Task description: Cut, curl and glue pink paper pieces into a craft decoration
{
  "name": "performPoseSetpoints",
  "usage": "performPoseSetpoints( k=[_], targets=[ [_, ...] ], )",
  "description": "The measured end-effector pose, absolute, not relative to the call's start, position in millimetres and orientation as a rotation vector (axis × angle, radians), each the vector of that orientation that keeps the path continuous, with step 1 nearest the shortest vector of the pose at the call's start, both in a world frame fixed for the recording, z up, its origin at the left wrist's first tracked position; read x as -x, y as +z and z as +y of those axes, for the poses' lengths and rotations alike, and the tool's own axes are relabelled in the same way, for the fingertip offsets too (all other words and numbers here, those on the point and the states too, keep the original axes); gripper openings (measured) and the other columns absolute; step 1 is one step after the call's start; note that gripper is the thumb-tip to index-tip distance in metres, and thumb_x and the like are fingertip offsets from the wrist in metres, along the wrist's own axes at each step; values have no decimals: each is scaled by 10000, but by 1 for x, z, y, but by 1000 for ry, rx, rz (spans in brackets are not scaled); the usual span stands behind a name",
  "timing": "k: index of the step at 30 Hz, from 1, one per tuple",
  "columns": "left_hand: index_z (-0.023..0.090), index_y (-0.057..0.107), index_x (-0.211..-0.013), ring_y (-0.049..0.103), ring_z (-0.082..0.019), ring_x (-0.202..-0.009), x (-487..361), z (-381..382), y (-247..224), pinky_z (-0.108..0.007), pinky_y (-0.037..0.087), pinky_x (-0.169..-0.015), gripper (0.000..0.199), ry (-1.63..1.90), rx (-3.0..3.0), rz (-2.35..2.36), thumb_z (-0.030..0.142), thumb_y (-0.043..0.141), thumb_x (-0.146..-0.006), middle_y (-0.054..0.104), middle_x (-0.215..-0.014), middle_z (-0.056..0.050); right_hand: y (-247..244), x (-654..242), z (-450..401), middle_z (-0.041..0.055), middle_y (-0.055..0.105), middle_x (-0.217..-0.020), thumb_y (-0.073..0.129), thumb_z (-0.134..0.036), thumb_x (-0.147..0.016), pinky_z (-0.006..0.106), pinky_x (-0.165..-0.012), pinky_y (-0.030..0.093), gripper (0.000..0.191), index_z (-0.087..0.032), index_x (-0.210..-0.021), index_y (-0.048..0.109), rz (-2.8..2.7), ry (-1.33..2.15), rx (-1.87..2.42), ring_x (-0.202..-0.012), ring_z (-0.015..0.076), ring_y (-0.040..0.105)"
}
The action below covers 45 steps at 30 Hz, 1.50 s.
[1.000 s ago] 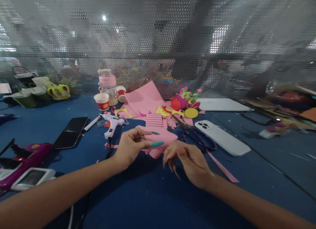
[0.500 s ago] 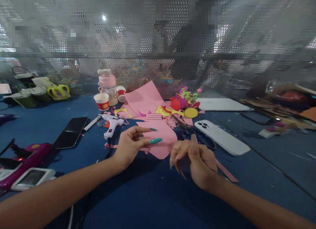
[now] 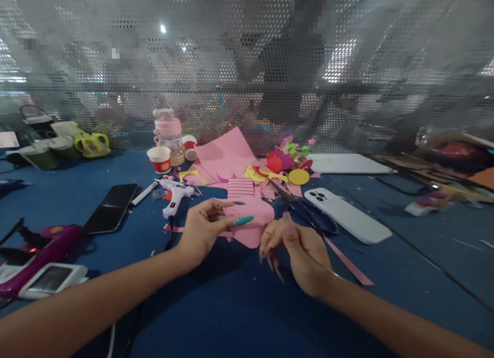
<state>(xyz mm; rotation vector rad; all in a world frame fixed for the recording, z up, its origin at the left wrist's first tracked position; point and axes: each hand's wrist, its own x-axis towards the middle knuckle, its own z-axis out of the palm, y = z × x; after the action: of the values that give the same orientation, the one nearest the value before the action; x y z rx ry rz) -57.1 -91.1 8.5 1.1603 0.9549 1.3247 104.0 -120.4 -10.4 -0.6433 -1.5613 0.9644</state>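
A pink sheet (image 3: 252, 227) lies between my hands, with a small pink piece with dark lines (image 3: 241, 187) at its far end. My left hand (image 3: 206, 227) holds the sheet's left side between thumb and fingers, long green nails over the pink surface. Beside the sheet's right edge is my right hand (image 3: 297, 247), its fingers curled and thumb folded over them; what they hold, if anything, is hidden. A narrow pink strip (image 3: 349, 263) lies to the right, partly behind my right hand.
Left of the hands are a glue gun (image 3: 176, 196), a black phone (image 3: 111, 209) and a purple power strip (image 3: 54, 242). Scissors (image 3: 312, 214) and a white phone (image 3: 347, 215) lie to the right. Behind stand a paper cup (image 3: 159, 160) and a pink-lidded bottle (image 3: 169, 131).
My right hand has moved slightly left, uncovering more of the pink strip. More of the lined piece shows at the sheet's far end. My left hand has barely moved.
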Motion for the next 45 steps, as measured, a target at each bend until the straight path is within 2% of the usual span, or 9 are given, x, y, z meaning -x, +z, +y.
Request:
performPoseSetpoints(
  k=[9, 13, 18, 28, 33, 36, 38, 41, 45],
  targets=[
    [110, 607, -634, 547, -54, -491, 56, -89, 7, -148, 469, -484, 289, 1311, -1048, 985, 145, 770, -398, 580, -506, 49, -14, -104, -117, 14, 524, -611, 330, -397, -864, 184, -385, 400, 378, -160, -621, 498, -1628, 931, 658, -455, 75, 484],
    [117, 620, -733, 515, -40, -433, 56, -89, 7, -148, 463, -465, 356, 1275, -1017, 958, 140, 770, -411, 536, -449, 78, -16, -104, -115, 9, 524, -621, 305, -404, -870, 177, -406, 385, 391, -163, -625, 490, -1678, 943, 700, -465, 66, 466],
    [123, 605, -906, 547, -62, -453, 57, -89, 6, -170, 478, -470, 465, 1240, -998, 901, 164, 756, -468, 609, -520, 40, -17, -104, -114, 4, 521, -610, 305, -430, -863, 178, -404, 376, 399, -166, -627, 488, -1673, 991, 704, -456, 66, 458],
    [139, 585, -994, 574, -74, -487, 58, -92, 2, -177, 492, -508, 499, 1128, -1100, 852, 142, 737, -519, 639, -581, 19, -12, -102, -117, 7, 534, -556, 380, -471, -822, 174, -338, 345, 406, -159, -593, 503, -1602, 1130, 708, -405, 68, 452],
    [156, 489, -1145, 554, -62, -454, 56, -92, 7, -156, 484, -456, 687, 1186, -1105, 822, 115, 739, -506, 626, -580, 32, -7, -103, -119, 17, 546, -550, 390, -463, -821, 185, -326, 364, 414, -152, -581, 518, -1463, 1092, 575, -383, 75, 473],
    [188, 427, -1205, 592, -94, -501, 56, -93, 10, -225, 527, -506, 765, 1257, -1084, 802, 124, 736, -508, 659, -701, 5, -4, -103, -119, 10, 530, -502, 424, -447, -811, 177, -294, 337, 408, -152, -541, 503, -1380, 1034, 584, -348, 72, 457],
    [174, 510, -1130, 619, -123, -566, 56, -94, 10, -266, 541, -564, 654, 1283, -1088, 813, 142, 732, -515, 669, -761, -19, -2, -102, -120, 6, 519, -479, 456, -457, -790, 174, -277, 323, 408, -152, -521, 492, -1353, 1033, 618, -330, 71, 449],
    [125, 642, -906, 623, -140, -615, 56, -93, 8, -250, 532, -574, 412, 1283, -1155, 886, 176, 739, -509, 673, -717, -33, -1, -102, -120, 7, 517, -474, 467, -487, -770, 177, -265, 326, 424, -153, -510, 482, -1334, 1045, 661, -321, 74, 454],
    [131, 632, -949, 611, -125, -588, 58, -92, 6, -237, 517, -562, 419, 1226, -1249, 920, 227, 721, -551, 665, -666, -24, -1, -101, -121, 2, 520, -473, 477, -504, -756, 173, -256, 316, 428, -154, -509, 473, -1329, 1074, 681, -305, 69, 449]
  ],
)
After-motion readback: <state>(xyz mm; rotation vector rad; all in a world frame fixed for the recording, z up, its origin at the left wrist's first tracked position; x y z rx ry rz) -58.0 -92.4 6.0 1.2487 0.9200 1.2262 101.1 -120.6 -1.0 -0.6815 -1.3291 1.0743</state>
